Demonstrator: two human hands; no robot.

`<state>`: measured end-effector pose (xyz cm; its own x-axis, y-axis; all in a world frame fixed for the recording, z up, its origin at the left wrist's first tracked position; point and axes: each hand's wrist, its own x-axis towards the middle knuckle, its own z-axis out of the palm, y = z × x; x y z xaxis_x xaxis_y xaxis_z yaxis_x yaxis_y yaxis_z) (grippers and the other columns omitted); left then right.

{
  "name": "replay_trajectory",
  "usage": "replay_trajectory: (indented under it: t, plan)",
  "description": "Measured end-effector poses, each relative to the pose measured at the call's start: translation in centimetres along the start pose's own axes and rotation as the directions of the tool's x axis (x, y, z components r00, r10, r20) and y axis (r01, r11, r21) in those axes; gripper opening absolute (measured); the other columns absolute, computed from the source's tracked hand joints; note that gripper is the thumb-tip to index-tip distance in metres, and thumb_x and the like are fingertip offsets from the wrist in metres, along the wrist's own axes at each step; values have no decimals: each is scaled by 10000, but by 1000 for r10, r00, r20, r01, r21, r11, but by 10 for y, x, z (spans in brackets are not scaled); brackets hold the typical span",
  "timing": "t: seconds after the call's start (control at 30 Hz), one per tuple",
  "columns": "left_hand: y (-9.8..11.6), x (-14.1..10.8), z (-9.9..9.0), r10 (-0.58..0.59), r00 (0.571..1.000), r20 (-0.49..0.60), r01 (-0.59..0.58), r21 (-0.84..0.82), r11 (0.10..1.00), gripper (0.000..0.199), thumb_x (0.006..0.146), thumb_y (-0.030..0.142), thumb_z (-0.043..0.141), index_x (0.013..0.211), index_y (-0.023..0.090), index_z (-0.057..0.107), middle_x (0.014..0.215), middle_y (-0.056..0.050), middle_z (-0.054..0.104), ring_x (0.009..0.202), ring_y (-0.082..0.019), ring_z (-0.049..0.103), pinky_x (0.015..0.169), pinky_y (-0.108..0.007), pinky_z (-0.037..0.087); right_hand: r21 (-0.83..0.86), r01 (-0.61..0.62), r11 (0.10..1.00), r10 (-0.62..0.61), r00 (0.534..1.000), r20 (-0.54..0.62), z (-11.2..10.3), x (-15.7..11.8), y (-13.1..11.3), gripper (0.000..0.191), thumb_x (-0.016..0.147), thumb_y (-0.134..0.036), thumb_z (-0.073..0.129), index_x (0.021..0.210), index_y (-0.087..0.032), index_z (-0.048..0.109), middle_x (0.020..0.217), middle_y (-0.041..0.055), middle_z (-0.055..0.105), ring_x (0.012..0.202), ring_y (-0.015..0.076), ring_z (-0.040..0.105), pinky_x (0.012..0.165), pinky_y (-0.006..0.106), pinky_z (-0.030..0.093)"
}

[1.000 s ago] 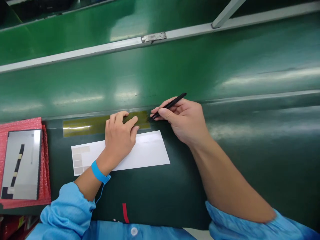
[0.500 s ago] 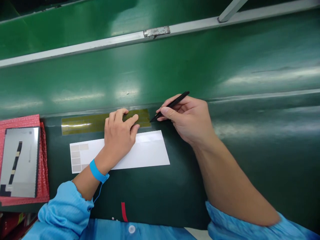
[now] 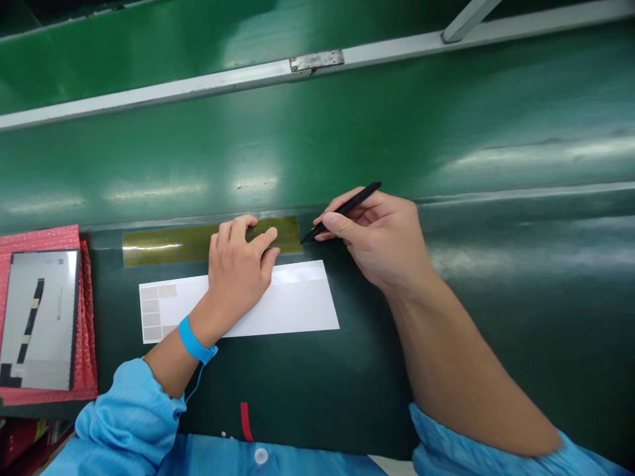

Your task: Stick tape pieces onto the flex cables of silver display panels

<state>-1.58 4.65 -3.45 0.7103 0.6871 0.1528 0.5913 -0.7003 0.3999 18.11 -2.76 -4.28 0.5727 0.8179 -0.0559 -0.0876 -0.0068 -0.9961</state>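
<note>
My left hand (image 3: 241, 264) lies with its fingers spread and curved over a long amber film strip (image 3: 163, 246), pressing it against the green bench top. Its palm side covers part of a white sheet (image 3: 302, 297) with grey rectangles at the left end. Black tweezers (image 3: 361, 197) are pinched between the thumb and fingers of my right hand (image 3: 384, 238). Their pointed tip sits at the right end of the amber strip; whether it touches the film I cannot tell.
At the left, a flat grey panel (image 3: 42, 324) rests on pink bubble wrap (image 3: 88, 317). A red tape strip (image 3: 246, 422) is stuck near the front edge. A pale metal rail (image 3: 208, 82) crosses behind, and a blue wrist strap (image 3: 194, 342) with a cord circles my left wrist.
The view has shifted slightly. The tweezers remain at the strip's right end in my right hand, and my left hand keeps its place on the film.
</note>
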Motion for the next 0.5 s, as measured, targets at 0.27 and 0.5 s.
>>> replay_trajectory:
  t: [0.27,0.5]
  plan:
    - [0,0,0,-1,1000,-8,1,-8,1000,252,998,264,716,1249,270,733,1343,-80,573,1220,-279,533,937,-420,450,-19,-1,1000,1,1000,10,1,0,-1,211,723,-274,899,807,-198,721,790,24,676,706,152,658,593,222,633]
    - [0,0,-1,-8,1000,9,8,-9,1000,243,1007,270,704,1249,272,729,1346,-79,572,1224,-279,529,945,-419,448,-31,-6,1000,7,1000,20,2,1,-2,257,717,-315,919,800,-196,708,787,24,669,680,146,647,594,232,630]
